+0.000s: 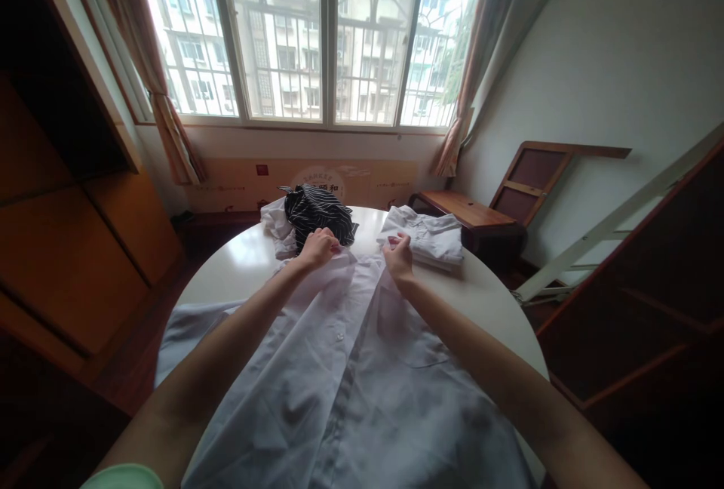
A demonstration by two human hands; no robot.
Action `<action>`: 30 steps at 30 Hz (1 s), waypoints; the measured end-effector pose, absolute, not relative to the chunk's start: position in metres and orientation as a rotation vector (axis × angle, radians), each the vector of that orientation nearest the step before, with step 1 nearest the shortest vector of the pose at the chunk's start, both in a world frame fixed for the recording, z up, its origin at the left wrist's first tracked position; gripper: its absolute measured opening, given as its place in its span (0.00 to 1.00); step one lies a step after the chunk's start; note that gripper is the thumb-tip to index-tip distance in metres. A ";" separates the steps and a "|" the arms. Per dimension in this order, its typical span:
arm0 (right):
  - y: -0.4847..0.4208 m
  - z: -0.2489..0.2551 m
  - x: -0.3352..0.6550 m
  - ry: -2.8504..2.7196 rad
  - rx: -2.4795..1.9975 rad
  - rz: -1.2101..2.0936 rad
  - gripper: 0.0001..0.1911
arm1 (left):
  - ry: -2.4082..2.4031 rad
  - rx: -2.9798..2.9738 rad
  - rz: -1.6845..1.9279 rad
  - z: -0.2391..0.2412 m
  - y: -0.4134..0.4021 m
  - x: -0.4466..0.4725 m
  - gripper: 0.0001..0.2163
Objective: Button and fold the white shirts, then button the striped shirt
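Observation:
A white button-up shirt (351, 376) lies spread front-up on a round white table (486, 289), its hem toward me and its collar toward the window. My left hand (317, 247) is closed on the left side of the collar. My right hand (399, 256) pinches the right side of the collar. Both arms reach out over the shirt. A line of buttons runs down its middle.
Beyond the collar lie a dark striped garment (317, 213) on crumpled white cloth (278, 226) and a folded white shirt (430, 236). A wooden cabinet (84, 247) stands left, a wooden bench (469, 213) and leaning panel at the right wall, a window behind.

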State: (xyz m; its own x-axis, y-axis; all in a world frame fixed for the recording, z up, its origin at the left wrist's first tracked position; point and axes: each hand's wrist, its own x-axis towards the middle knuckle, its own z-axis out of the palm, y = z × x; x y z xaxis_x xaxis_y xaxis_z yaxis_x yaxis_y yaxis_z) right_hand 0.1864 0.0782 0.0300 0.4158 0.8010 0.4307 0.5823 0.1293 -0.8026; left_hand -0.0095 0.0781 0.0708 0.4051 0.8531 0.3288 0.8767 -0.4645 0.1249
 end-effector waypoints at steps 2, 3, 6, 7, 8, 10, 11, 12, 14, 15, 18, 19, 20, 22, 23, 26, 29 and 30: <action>0.079 0.034 0.186 -1.287 -1.481 0.240 0.22 | -1.556 -2.600 -0.557 0.078 0.087 -0.007 0.08; 0.078 0.035 0.182 -1.321 -1.446 0.245 0.20 | -1.521 -2.620 -0.561 0.080 0.090 -0.003 0.09; 0.076 0.030 0.162 -1.468 -1.374 0.302 0.14 | -1.439 -2.743 -0.638 0.079 0.096 0.013 0.10; 0.075 0.027 0.155 -1.500 -1.371 0.329 0.11 | -1.449 -2.790 -0.686 0.077 0.098 0.018 0.09; 0.074 0.022 0.149 -1.505 -1.379 0.355 0.09 | -1.477 -2.828 -0.731 0.073 0.100 0.022 0.08; 0.073 0.013 0.142 -1.445 -1.414 0.398 0.05 | -1.552 -2.872 -0.793 0.065 0.103 0.025 0.06; 0.072 0.008 0.141 -1.394 -1.430 0.420 0.04 | -1.578 -2.884 -0.809 0.060 0.104 0.024 0.06; 0.072 0.004 0.142 -1.344 -1.433 0.451 0.03 | -1.594 -2.896 -0.819 0.055 0.105 0.022 0.05; 0.070 -0.004 0.146 -1.262 -1.388 0.557 0.03 | -1.631 -2.931 -0.837 0.044 0.102 0.015 0.06; 0.069 -0.007 0.149 -1.234 -1.350 0.619 0.03 | -1.655 -2.957 -0.859 0.037 0.099 0.011 0.06; 0.066 -0.013 0.155 -1.199 -1.253 0.762 0.03 | -1.752 -3.040 -0.995 0.018 0.082 0.001 0.07; 0.064 -0.014 0.156 -1.201 -1.238 0.787 0.03 | -1.772 -3.050 -1.036 0.012 0.075 -0.001 0.07; 0.062 -0.014 0.157 -1.207 -1.226 0.804 0.03 | -1.784 -3.045 -1.071 0.007 0.069 -0.001 0.07; 0.057 -0.013 0.158 -1.238 -1.181 0.863 0.04 | -1.788 -2.996 -1.103 -0.002 0.057 -0.001 0.06; 0.055 -0.013 0.159 -1.264 -1.150 0.900 0.04 | -1.795 -2.955 -1.125 -0.005 0.052 0.001 0.06; 0.051 -0.012 0.162 -1.350 -1.100 0.991 0.05 | -1.851 -2.808 -1.226 -0.011 0.040 0.005 0.04; 0.048 -0.012 0.161 -1.410 -1.205 0.937 0.11 | -1.912 -2.679 -1.335 -0.014 0.036 0.008 0.04; 0.047 -0.012 0.159 -1.425 -1.260 0.895 0.12 | -1.921 -2.656 -1.356 -0.014 0.036 0.008 0.04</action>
State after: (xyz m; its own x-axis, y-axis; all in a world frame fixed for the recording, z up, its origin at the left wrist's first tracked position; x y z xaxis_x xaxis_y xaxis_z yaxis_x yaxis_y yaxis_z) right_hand 0.1589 0.0474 -0.0117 0.0342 0.9792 0.1999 0.2450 0.1857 -0.9516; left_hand 0.0081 0.0355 -0.0142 0.1568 0.9290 0.3353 0.6274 -0.3559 0.6926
